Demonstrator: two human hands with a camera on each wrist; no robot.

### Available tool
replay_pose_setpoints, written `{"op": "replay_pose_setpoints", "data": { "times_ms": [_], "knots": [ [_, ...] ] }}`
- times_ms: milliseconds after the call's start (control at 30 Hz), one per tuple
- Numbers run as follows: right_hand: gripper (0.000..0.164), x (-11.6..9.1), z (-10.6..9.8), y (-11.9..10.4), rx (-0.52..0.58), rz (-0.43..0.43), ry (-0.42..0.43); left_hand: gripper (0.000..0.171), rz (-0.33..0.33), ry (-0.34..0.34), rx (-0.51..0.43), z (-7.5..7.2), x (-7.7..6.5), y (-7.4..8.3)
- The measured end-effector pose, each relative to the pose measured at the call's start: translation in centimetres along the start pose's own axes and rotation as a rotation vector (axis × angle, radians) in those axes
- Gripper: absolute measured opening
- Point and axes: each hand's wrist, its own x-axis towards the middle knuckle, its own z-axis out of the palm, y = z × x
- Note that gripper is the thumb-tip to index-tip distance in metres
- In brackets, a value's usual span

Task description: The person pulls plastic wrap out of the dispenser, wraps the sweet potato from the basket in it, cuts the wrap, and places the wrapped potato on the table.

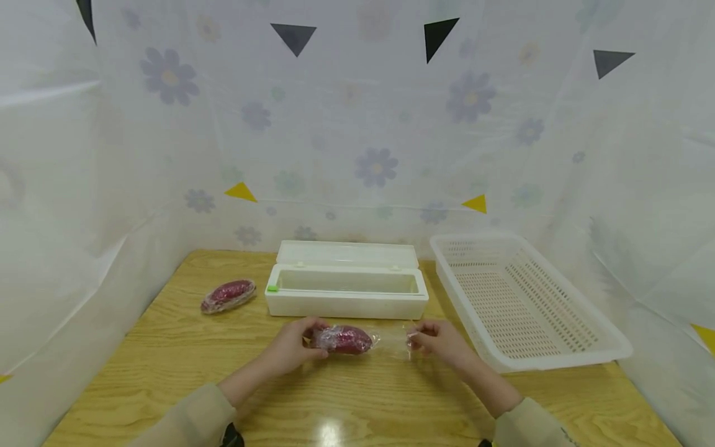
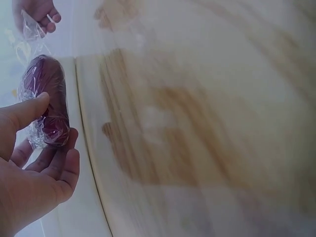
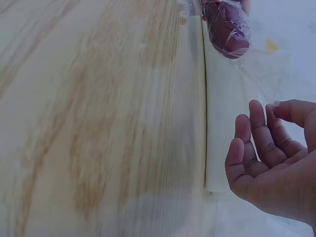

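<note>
A purple-red sweet potato [image 1: 353, 340], partly wrapped in clear cling film, lies lengthwise between the two hands, in front of the white box. My left hand [image 1: 298, 344] grips its left end, thumb on the near side and fingers beneath, as the left wrist view shows. From its right end a loose stretch of cling film [image 1: 393, 343] runs out to the right. My right hand [image 1: 438, 341] pinches the far end of this film between thumb and index finger [image 3: 276, 128], the other fingers loosely bent. A second wrapped sweet potato [image 1: 229, 295] lies at the left of the table.
Behind the hands stands a long white box [image 1: 346, 307] with its lid [image 1: 346, 253] raised and a small green tab at its left corner. A white perforated basket [image 1: 564, 362] sits at the right. White flowered sheeting [image 1: 335, 124] encloses the wooden table [image 1: 346, 410].
</note>
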Motion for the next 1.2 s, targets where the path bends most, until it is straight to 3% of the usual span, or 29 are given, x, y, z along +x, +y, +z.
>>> {"op": "replay_pose_setpoints", "data": {
  "times_ms": [400, 667, 800, 1000, 1200],
  "knots": [
    [0.024, 0.2, 1.0, -1.5, -0.018, -0.039, -0.017, 0.042, -0.003, -0.045, 0.003, 0.5, 0.4, 0.5],
    [0.02, 0.6, 2.3, -3.0, -0.159, -0.083, 0.014, 0.042, 0.004, -0.076, -0.01, 1.2, 0.9, 1.1],
    [0.019, 0.9, 3.0, -3.4, -0.157, -0.122, 0.004, 0.041, 0.008, -0.087, -0.007, 1.6, 1.0, 1.5],
    [0.016, 1.3, 4.0, -3.2, -0.147, -0.172, -0.016, 0.042, 0.023, -0.085, -0.008, 2.2, 1.3, 2.2],
    [0.014, 1.8, 4.9, -2.4, -0.185, -0.257, 0.016, 0.042, 0.045, -0.073, 0.026, 2.8, 1.7, 2.1]
  ]
}}
